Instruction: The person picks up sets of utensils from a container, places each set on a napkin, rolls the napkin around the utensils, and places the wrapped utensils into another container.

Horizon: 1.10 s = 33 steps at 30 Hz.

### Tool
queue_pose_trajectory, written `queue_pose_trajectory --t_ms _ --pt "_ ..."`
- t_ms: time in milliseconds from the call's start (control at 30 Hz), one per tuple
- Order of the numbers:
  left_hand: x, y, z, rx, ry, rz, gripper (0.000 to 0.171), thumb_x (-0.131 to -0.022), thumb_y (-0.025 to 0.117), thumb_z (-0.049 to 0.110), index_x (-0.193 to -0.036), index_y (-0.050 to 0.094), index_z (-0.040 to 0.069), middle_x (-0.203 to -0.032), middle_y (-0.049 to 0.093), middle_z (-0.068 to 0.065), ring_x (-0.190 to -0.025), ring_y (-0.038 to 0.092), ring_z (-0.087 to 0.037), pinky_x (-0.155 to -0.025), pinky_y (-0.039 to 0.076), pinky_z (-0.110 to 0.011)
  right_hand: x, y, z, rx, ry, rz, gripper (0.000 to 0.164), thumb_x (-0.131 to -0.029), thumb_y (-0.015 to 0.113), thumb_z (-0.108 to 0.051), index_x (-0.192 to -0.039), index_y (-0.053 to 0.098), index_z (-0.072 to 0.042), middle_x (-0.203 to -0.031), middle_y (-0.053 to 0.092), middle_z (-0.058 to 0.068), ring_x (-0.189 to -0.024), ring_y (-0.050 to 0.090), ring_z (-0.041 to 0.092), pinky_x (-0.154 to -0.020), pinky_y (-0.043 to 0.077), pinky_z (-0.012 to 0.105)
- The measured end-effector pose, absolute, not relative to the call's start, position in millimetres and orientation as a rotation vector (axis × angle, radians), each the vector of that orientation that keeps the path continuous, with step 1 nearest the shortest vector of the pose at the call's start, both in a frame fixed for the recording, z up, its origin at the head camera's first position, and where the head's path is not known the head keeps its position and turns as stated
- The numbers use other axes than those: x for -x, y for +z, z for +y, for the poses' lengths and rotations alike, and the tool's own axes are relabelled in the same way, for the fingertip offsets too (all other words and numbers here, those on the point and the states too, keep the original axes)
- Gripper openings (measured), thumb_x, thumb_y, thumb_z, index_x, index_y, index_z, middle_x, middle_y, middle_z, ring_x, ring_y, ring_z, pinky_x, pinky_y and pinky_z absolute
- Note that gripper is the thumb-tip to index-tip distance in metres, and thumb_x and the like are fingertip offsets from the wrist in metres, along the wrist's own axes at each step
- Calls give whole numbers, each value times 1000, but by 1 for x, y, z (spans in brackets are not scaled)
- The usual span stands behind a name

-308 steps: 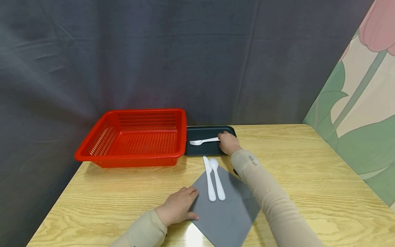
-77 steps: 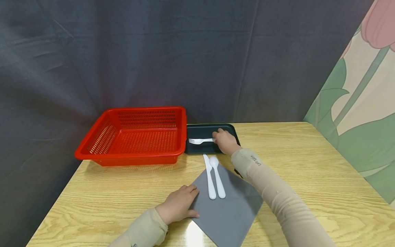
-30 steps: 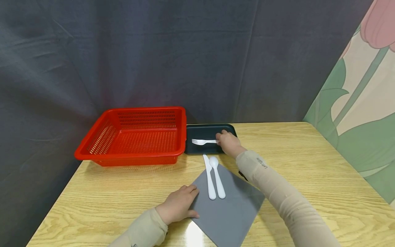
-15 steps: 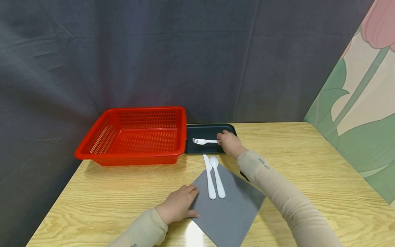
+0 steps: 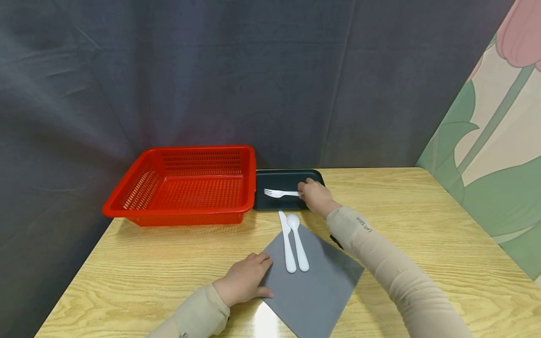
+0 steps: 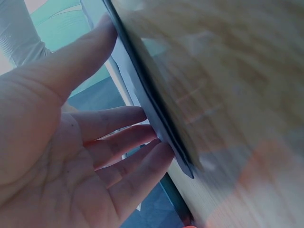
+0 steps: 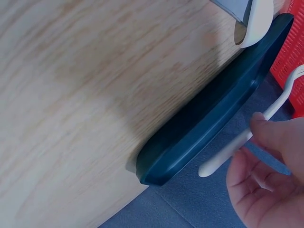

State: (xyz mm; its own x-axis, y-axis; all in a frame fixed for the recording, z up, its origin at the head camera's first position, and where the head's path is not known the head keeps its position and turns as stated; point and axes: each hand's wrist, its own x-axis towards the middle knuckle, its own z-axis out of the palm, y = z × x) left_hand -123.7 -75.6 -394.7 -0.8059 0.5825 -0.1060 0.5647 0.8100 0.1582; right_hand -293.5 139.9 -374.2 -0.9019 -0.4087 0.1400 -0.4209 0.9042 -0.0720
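Over a dark tray (image 5: pixel 270 176), my right hand (image 5: pixel 316 197) pinches a white fork (image 5: pixel 276 193) by its handle, tines pointing left. In the right wrist view, thumb and fingers grip the fork (image 7: pixel 228 151) just above the tray (image 7: pixel 190 137). My left hand (image 5: pixel 245 279) rests at the left corner of a grey square sheet (image 5: pixel 314 300), fingers fairly straight. The left wrist view shows those fingertips (image 6: pixel 161 154) touching the sheet's edge. A white knife (image 5: pixel 289 249) and a white spoon (image 5: pixel 299 246) lie side by side on the sheet, their upper ends reaching past its far corner.
A red perforated basket (image 5: pixel 190 218) stands left of the tray, partly overhanging the left side of the wooden table (image 5: pixel 422 244). A dark curtain (image 5: pixel 253 84) hangs behind, and a wall with a tulip pattern (image 5: pixel 498 141) rises at the right.
Since 2.6 s ago my right hand has shifted slightly right with the fork, still over the tray. My left hand, the knife and the spoon have stayed in place.
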Motion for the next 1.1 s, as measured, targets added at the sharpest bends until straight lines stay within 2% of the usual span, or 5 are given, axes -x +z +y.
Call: queue_pose_trajectory --t_ms 1100 --pt "125 -394 -75 -894 185 2829 72 -73 75 44 -127 54 1 -129 55 -9 -111 54 -23 -86 51 -31 285 -375 146 -647 177 -2953 6 -89 61 -12 -87 60 -6 -81 56 11 -70 55 21 -62 50 32"
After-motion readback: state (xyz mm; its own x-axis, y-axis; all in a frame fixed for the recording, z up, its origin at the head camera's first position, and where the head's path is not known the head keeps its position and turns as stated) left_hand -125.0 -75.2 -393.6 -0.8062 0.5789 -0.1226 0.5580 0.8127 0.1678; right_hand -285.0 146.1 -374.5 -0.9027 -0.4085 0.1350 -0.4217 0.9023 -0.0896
